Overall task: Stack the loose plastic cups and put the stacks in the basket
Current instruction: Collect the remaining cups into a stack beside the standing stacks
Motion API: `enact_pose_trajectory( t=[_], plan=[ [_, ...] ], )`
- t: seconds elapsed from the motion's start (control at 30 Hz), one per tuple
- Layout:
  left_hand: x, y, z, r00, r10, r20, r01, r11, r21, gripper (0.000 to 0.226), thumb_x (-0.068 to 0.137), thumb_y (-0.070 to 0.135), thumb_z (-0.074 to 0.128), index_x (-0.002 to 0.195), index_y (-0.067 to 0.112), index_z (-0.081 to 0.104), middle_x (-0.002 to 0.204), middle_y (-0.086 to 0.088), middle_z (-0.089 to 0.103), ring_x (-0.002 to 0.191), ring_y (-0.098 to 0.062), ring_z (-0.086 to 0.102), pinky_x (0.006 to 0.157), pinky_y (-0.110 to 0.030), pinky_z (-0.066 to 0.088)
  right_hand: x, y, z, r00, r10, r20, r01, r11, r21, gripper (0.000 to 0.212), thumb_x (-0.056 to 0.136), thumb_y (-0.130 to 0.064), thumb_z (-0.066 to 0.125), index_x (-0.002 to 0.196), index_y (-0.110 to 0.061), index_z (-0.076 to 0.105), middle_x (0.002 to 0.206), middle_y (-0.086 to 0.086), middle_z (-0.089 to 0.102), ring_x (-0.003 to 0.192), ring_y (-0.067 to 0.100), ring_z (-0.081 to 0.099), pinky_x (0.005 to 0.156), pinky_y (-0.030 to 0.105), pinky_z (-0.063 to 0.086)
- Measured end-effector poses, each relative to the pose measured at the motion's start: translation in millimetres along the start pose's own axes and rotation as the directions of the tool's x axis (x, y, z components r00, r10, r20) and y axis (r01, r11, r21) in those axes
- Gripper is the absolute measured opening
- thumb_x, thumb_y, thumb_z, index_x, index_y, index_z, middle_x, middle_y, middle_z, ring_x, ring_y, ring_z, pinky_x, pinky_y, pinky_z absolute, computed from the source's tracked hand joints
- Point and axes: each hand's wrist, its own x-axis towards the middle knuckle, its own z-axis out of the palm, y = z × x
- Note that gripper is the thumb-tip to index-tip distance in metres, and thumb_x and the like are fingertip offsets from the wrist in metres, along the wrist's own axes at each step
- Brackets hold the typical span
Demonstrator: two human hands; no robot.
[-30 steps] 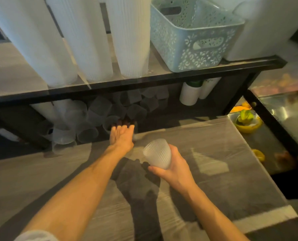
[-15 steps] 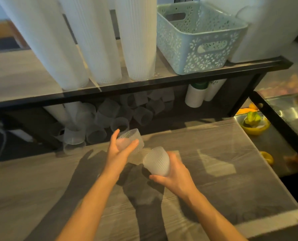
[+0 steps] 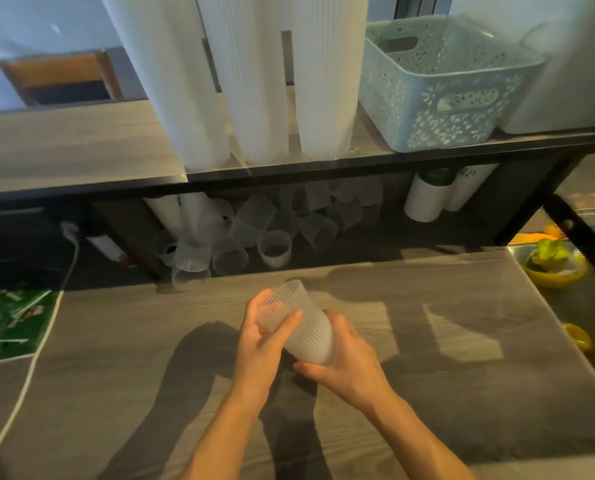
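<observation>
Setting: grey wood-grain tabletop (image 3: 427,393) in front of me, a dark-framed shelf (image 3: 81,150) running along its far edge.
Left hand (image 3: 265,337): fingers curled round the ribbed cup (image 3: 282,303), thumb across its side, pinching it near the open mouth.
Right hand (image 3: 344,362): wrapped round the held stack (image 3: 311,341) from below and the right, closed base cradled in my palm.
Where the cups are: both held above the middle of the tabletop, tilted, the ribbed cup looking part-nested with the held stack. How deep, I can't tell; the translucent walls blur together.
Loose cups (image 3: 272,233): plenty left, tumbled under the shelf along the far edge, some upright, some on their sides.
Basket (image 3: 441,88): pale green, up on the shelf toward its right end, nothing visible inside from this angle.
Tall white stacks (image 3: 247,81): three standing on the shelf, left of the basket.
Doing it well: line the two axes up before pushing, then slide straight, no twist. Thin plastic should buckle if I squeeze, so I want light pressure at the rim and firm support under the base.
Progress: early, I'd say, with that whole pile waiting.
Risk: jamming them crooked, or cracking a wall.
</observation>
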Motion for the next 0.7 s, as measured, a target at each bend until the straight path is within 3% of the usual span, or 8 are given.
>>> enact_pose_trajectory(
  t=[0.13,0.27,0.37,0.47,0.53,0.63,0.7],
  plan=[
    [-6,0,8,1.000,-0.019,0.001,0.019,0.999,-0.046,0.052,0.072,0.027,0.075,0.121,0.031,0.059,0.108,0.010,0.072,0.101,0.004,0.064,0.078,-0.009,0.046,-5,1,0,1.000,-0.011,-0.021,0.012,1.000,0.029,0.083,0.065,-0.057,0.079,0.131,-0.034,0.034,0.120,-0.013,0.050,0.110,0.012,0.054,0.087,0.035,0.048],
    [-13,-8,15,0.996,-0.036,0.077,0.029,0.996,0.086,0.064,0.066,0.046,0.085,0.122,0.041,0.055,0.111,0.020,0.069,0.106,0.005,0.061,0.087,-0.016,0.046,-7,3,-5,0.999,-0.012,-0.053,0.016,0.998,0.067,0.085,0.065,-0.061,0.077,0.133,-0.036,0.034,0.124,-0.014,0.051,0.112,0.010,0.055,0.089,0.036,0.049],
    [-19,-14,18,0.984,-0.082,0.157,0.056,0.986,0.160,0.073,0.062,0.070,0.064,0.130,0.049,0.046,0.123,0.029,0.059,0.112,0.018,0.051,0.093,-0.014,0.040,-8,5,-11,0.997,-0.020,-0.075,0.026,0.997,0.073,0.086,0.066,-0.065,0.077,0.135,-0.038,0.034,0.126,-0.015,0.052,0.112,0.010,0.056,0.089,0.036,0.050],
    [-17,-16,16,0.972,-0.093,0.217,0.043,0.974,0.223,0.083,0.066,0.077,0.048,0.141,0.043,0.036,0.135,0.031,0.045,0.115,0.029,0.038,0.094,-0.003,0.031,-7,13,-16,0.999,-0.012,-0.050,0.014,0.999,0.041,0.086,0.065,-0.063,0.077,0.135,-0.038,0.033,0.126,-0.014,0.051,0.114,0.011,0.055,0.089,0.035,0.048],
    [-6,-17,16,0.975,-0.101,0.200,0.055,0.973,0.223,0.084,0.072,0.075,0.047,0.144,0.032,0.038,0.144,0.019,0.046,0.127,0.017,0.039,0.106,-0.010,0.029,-4,18,-17,0.999,0.014,-0.045,-0.012,0.999,0.044,0.089,0.064,-0.061,0.078,0.136,-0.037,0.033,0.128,-0.013,0.051,0.116,0.013,0.054,0.090,0.034,0.046],
    [24,-18,17,0.997,-0.082,0.011,0.079,0.981,0.178,0.078,0.079,0.070,0.051,0.143,0.026,0.044,0.144,0.001,0.051,0.132,-0.011,0.048,0.116,-0.037,0.033,3,21,-20,0.997,0.042,-0.064,-0.039,0.998,0.050,0.092,0.063,-0.059,0.081,0.138,-0.034,0.034,0.132,-0.009,0.053,0.120,0.018,0.054,0.093,0.037,0.046],
    [48,-17,16,0.994,-0.066,-0.084,0.079,0.983,0.163,0.060,0.091,0.055,0.057,0.140,0.022,0.046,0.139,-0.001,0.055,0.119,-0.007,0.055,0.107,-0.031,0.042,9,22,-22,0.996,0.056,-0.070,-0.053,0.998,0.046,0.093,0.064,-0.059,0.081,0.139,-0.034,0.034,0.132,-0.008,0.054,0.120,0.019,0.053,0.093,0.036,0.045]
  ],
)
